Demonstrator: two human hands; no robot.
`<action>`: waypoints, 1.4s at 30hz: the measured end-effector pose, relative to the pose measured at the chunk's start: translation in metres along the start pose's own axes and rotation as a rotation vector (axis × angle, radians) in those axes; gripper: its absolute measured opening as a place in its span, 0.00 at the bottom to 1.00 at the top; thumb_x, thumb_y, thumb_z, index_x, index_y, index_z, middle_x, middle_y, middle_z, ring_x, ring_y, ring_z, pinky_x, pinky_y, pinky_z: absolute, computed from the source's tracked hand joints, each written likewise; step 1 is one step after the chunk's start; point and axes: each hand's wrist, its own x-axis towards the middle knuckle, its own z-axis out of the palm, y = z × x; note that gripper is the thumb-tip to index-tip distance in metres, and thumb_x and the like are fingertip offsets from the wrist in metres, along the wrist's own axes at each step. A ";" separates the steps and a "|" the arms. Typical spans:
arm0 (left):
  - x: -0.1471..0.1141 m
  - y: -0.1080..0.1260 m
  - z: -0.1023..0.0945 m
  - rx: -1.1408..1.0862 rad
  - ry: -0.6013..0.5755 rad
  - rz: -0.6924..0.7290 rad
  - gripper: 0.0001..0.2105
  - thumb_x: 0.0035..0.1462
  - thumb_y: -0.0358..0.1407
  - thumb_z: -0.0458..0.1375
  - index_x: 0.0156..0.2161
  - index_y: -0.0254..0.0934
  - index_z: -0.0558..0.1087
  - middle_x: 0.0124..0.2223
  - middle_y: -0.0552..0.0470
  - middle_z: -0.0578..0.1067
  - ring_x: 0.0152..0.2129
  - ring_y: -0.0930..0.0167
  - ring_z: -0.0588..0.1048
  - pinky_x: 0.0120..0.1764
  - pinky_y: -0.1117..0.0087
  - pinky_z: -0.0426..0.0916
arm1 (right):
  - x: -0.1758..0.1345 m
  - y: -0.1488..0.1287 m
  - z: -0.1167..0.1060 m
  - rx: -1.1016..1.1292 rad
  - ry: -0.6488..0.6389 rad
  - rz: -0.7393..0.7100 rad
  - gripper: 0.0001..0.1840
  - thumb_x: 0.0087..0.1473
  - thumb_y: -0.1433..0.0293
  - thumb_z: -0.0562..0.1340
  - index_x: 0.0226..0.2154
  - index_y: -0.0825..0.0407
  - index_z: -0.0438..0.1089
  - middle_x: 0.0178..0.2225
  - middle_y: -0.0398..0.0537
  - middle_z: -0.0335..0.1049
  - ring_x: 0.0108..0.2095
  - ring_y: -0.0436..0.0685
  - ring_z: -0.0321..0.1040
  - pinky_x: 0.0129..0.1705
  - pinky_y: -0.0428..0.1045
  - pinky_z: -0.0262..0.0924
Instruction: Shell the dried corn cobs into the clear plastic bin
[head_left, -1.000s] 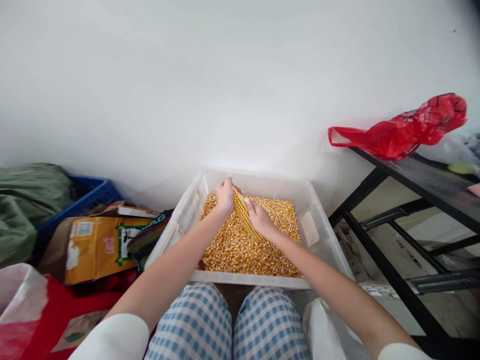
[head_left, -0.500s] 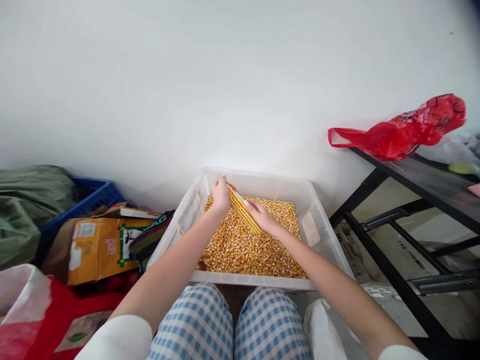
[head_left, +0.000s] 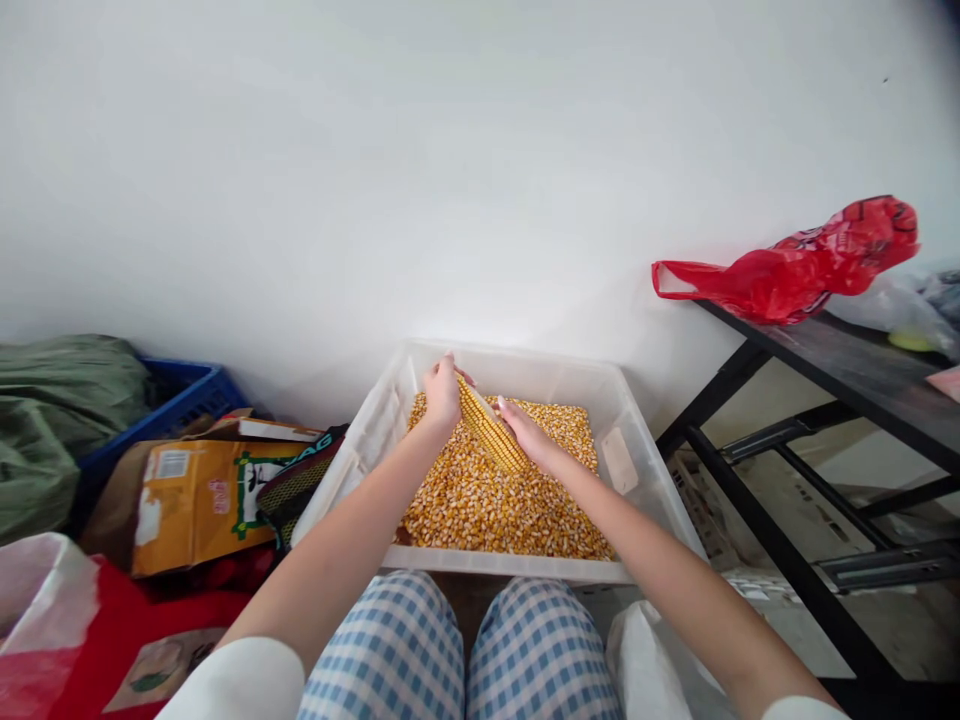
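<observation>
A yellow corn cob [head_left: 486,424] slants between my two hands, with a pale bare strip along its upper right side. My left hand [head_left: 444,391] is closed around its upper end. At its lower right side, my right hand [head_left: 526,436] grips it with the thumb near the bare strip; some of those fingers are hidden behind the cob. Below lie loose corn kernels [head_left: 487,515], spread over the bottom of a translucent plastic bin [head_left: 664,478] in front of my knees.
To the right stands a black metal-framed table [head_left: 795,358] bearing a red plastic bag [head_left: 814,262]. On the left are a blue crate [head_left: 184,395], an orange cardboard box [head_left: 199,500] and a red and white bag [head_left: 90,630]. A white wall [head_left: 480,180] rises behind the bin.
My right thumb has shifted slightly up along the cob, and the cob has turned a little. My left hand keeps its hold at the upper end.
</observation>
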 end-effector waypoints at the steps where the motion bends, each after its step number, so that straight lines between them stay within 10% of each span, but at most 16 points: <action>1: 0.003 0.000 -0.002 -0.019 0.019 -0.010 0.12 0.47 0.40 0.50 0.18 0.36 0.61 0.12 0.54 0.64 0.09 0.74 0.63 0.15 0.75 0.57 | -0.002 -0.003 -0.002 -0.008 -0.046 0.004 0.29 0.51 0.48 0.49 0.48 0.49 0.64 0.48 0.46 0.66 0.50 0.56 0.59 0.52 0.52 0.52; 11: 0.001 -0.001 -0.002 0.005 0.007 0.005 0.13 0.48 0.41 0.50 0.17 0.37 0.61 0.12 0.54 0.64 0.09 0.74 0.64 0.16 0.75 0.57 | 0.002 0.011 0.011 -0.132 0.161 -0.007 0.31 0.54 0.49 0.43 0.39 0.52 0.69 0.40 0.50 0.71 0.43 0.57 0.65 0.49 0.53 0.54; 23: 0.012 0.006 -0.008 -0.081 0.080 -0.029 0.12 0.47 0.41 0.50 0.19 0.38 0.59 0.12 0.54 0.64 0.10 0.72 0.65 0.16 0.73 0.59 | -0.006 -0.009 -0.010 -0.088 -0.093 0.055 0.34 0.47 0.49 0.55 0.53 0.49 0.59 0.57 0.48 0.55 0.57 0.56 0.51 0.59 0.53 0.42; 33: 0.005 0.010 -0.004 -0.083 0.045 -0.023 0.12 0.47 0.41 0.50 0.19 0.37 0.60 0.12 0.54 0.64 0.10 0.72 0.65 0.16 0.73 0.58 | 0.000 -0.001 0.008 -0.123 0.179 0.038 0.29 0.54 0.50 0.44 0.40 0.50 0.69 0.41 0.48 0.70 0.46 0.57 0.64 0.51 0.54 0.52; 42: 0.014 0.015 -0.011 -0.082 0.118 -0.062 0.11 0.49 0.40 0.48 0.20 0.39 0.59 0.13 0.56 0.64 0.12 0.72 0.67 0.18 0.72 0.60 | -0.009 -0.015 -0.010 0.029 -0.061 0.035 0.27 0.48 0.53 0.57 0.49 0.47 0.63 0.52 0.46 0.62 0.51 0.56 0.59 0.53 0.52 0.51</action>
